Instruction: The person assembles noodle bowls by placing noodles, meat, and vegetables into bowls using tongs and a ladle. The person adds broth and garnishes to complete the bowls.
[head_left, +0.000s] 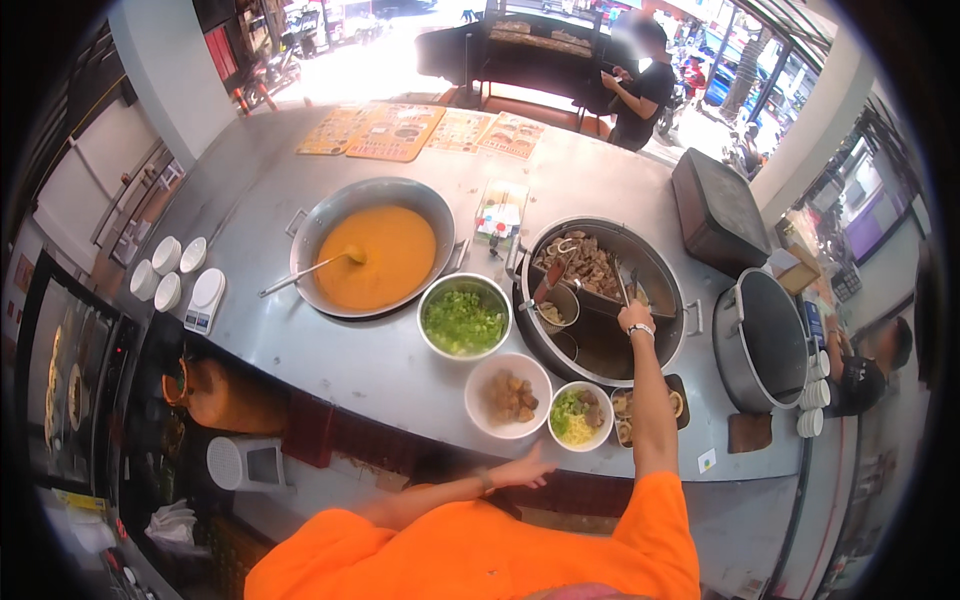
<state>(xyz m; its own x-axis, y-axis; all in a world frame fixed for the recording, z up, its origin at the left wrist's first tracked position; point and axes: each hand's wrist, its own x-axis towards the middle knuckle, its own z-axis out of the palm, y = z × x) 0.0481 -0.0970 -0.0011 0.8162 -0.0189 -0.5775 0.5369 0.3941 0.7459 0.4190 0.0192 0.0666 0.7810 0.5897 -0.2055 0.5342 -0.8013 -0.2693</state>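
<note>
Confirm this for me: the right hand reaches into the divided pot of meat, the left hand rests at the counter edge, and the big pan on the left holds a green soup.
One detail is wrong. In the head view the big pan holds an orange soup, not green; the green is the chopped herbs in the bowl beside it. The rest stands: the right hand reaches into the divided pot of meat, and the left hand rests at the counter edge.

Orange-yellow menu sheets [420, 128] flat on counter's far edge.

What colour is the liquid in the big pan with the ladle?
Orange-yellow broth, seen best in the head view.
</note>
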